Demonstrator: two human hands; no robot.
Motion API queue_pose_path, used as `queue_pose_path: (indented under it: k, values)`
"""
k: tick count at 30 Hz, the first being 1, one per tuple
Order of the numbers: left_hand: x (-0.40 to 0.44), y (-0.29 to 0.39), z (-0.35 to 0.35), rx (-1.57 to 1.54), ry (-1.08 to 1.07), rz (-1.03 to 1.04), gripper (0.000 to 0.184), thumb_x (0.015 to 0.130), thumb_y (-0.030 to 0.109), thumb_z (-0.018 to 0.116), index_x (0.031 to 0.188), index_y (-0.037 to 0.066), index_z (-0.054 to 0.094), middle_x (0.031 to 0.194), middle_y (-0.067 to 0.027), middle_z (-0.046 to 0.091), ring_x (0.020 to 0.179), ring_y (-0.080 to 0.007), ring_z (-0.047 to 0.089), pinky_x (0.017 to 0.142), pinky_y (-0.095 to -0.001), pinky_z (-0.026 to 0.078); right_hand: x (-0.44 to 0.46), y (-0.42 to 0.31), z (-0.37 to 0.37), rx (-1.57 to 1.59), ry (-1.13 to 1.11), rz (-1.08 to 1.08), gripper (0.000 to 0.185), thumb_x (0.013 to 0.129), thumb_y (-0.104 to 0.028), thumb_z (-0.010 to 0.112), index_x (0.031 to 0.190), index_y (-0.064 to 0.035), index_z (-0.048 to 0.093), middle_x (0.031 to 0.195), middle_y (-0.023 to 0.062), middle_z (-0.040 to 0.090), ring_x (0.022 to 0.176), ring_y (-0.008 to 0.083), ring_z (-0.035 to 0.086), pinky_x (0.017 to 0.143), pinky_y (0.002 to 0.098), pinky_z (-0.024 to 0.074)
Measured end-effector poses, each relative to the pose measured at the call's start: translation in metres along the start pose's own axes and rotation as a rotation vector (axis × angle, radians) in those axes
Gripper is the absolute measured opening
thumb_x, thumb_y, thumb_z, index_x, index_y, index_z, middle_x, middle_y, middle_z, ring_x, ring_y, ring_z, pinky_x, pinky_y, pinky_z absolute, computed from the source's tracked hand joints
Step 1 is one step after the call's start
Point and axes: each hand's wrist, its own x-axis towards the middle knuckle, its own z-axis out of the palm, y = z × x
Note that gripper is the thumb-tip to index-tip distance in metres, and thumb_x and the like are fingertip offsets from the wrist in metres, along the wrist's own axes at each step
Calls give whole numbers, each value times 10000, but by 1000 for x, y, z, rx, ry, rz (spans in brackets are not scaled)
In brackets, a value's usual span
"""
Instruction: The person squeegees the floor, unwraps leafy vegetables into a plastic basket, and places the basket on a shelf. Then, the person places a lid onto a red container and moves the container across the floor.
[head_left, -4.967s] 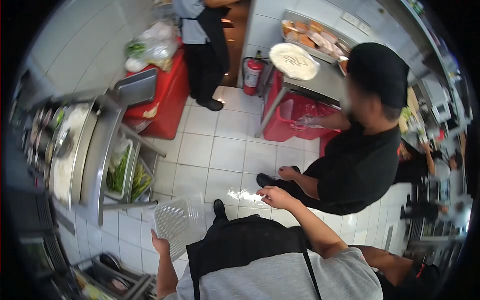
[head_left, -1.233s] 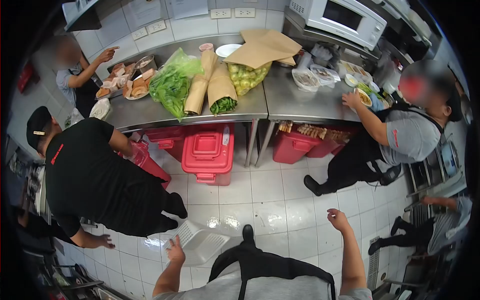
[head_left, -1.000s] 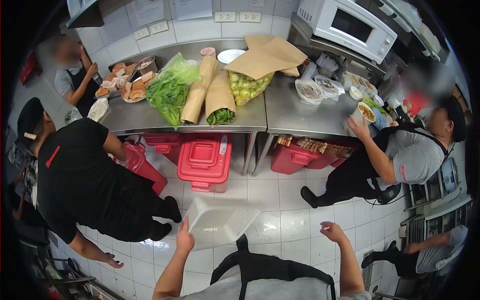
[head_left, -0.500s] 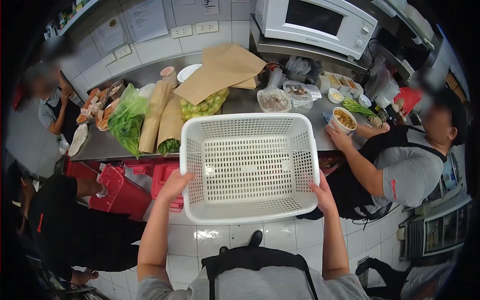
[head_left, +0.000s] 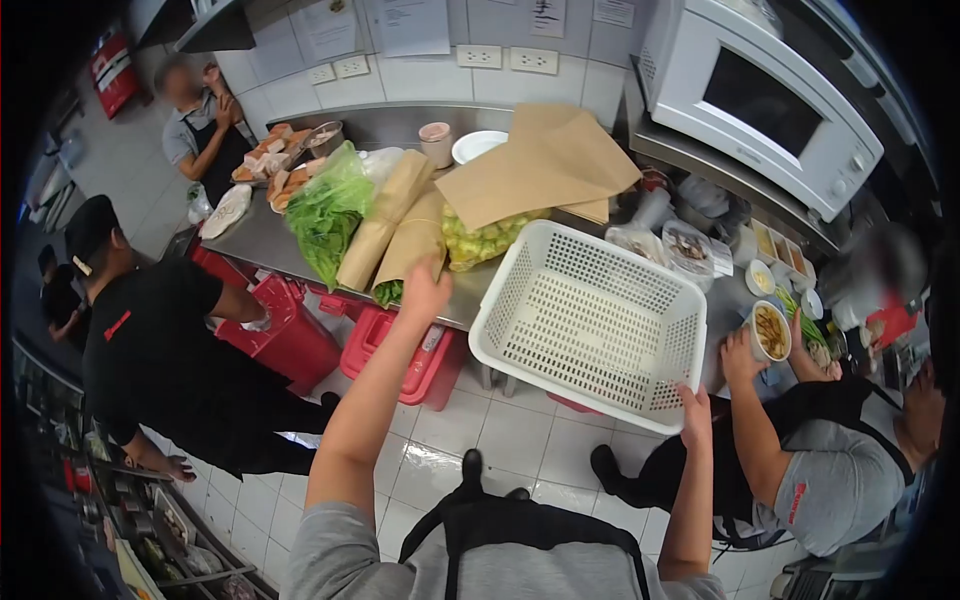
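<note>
A white slotted plastic basket (head_left: 590, 310) is tilted in front of the counter, bare inside. My right hand (head_left: 695, 415) grips its near right rim, thumb over the edge. My left hand (head_left: 428, 292) is closed at the lower end of a brown-paper bundle of greens (head_left: 412, 245), its fingers partly hidden from me. Beside that lies a second brown paper roll (head_left: 385, 220), then leafy greens in a clear bag (head_left: 330, 215). A bag of small yellow-green produce (head_left: 490, 238) sits under flat brown paper sheets (head_left: 545, 175).
A steel counter (head_left: 240, 250) runs along the wall, with a microwave (head_left: 760, 100) on a shelf at right. A co-worker (head_left: 830, 470) there holds a bowl of food (head_left: 770, 332). Another person in black (head_left: 150, 330) stands left, near red bins (head_left: 385, 345).
My left hand has left the basket's rim and moved to the paper bundle. The basket, held by my right hand alone, has tilted. The view has turned left.
</note>
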Motion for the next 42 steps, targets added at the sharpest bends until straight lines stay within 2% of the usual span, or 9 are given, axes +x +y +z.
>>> queue_pose_path:
  k: [2, 7, 14, 21, 25, 30, 32, 33, 42]
  values:
    - [27, -17, -10, 254, 219, 27, 635, 756, 189, 600, 1300, -25, 353, 1235, -290, 428, 1172, -387, 410, 961, -377, 370, -2, -14, 5, -122, 50, -57, 422, 857, -172, 544, 1217, 20, 434, 1084, 124, 567, 951, 192, 549, 833, 307, 422]
    - [54, -8, -21, 626, -163, -488, 1185, 560, 554, 742, 1407, 49, 85, 1370, -210, 279, 1217, -390, 339, 893, -596, 355, -21, -47, 15, -427, 277, -191, 491, 853, -196, 575, 1255, 15, 390, 1192, 166, 489, 1039, 220, 510, 858, 332, 410]
    - [75, -41, -35, 497, -230, -414, 1040, 568, 460, 749, 1346, 21, 216, 1258, -194, 443, 1076, -309, 522, 858, -408, 460, -37, -109, 90, -387, 178, -470, 345, 802, -73, 588, 1130, -7, 503, 1133, 81, 515, 1069, 186, 490, 855, 316, 409]
    - [72, -70, -73, -498, -347, -332, 733, 623, 241, 768, 1213, -35, 432, 1087, -175, 577, 994, -212, 572, 833, -330, 476, -64, -130, 271, 106, -1012, 75, 473, 875, -102, 517, 1309, -37, 342, 1311, 145, 414, 1208, 228, 414, 954, 362, 379]
    - [42, -50, -98, -734, -437, -499, 679, 684, 259, 742, 1202, -59, 440, 1068, -148, 589, 949, -190, 584, 775, -298, 490, -15, -118, 388, 170, -786, 615, 958, 781, -429, 646, 1408, -93, 5, 1428, 192, 194, 1299, 302, 262, 1014, 419, 297]
    - [23, -83, -93, -581, -223, -406, 611, 792, 348, 628, 1240, -18, 435, 1131, -173, 549, 1015, -236, 541, 831, -301, 440, 48, -86, 477, 69, -569, 399, 1197, 624, -430, 771, 1361, 8, -65, 1308, 215, 329, 1166, 309, 428, 917, 376, 425]
    - [27, -134, -89, -333, -97, -32, 624, 800, 352, 609, 1289, 24, 404, 1175, -183, 517, 1071, -279, 504, 882, -318, 412, 61, -54, 496, -30, -505, 259, 1058, 630, -342, 786, 1321, 39, 82, 1230, 216, 419, 1068, 285, 514, 829, 358, 486]
    - [22, -160, -83, 341, 182, 149, 689, 780, 322, 626, 1369, 158, 308, 1267, -180, 424, 1125, -352, 438, 922, -412, 377, 61, -48, 497, -49, -512, 174, 992, 646, -330, 779, 1308, 35, 137, 1211, 209, 445, 1041, 271, 535, 811, 364, 494]
    - [36, -139, -66, 635, -46, -122, 818, 713, 251, 687, 1385, 299, 224, 1366, -152, 265, 1121, -356, 404, 829, -510, 400, 33, -125, 427, 371, -818, 626, 507, 790, -242, 652, 1191, -14, 441, 1056, 114, 589, 921, 202, 608, 801, 333, 511]
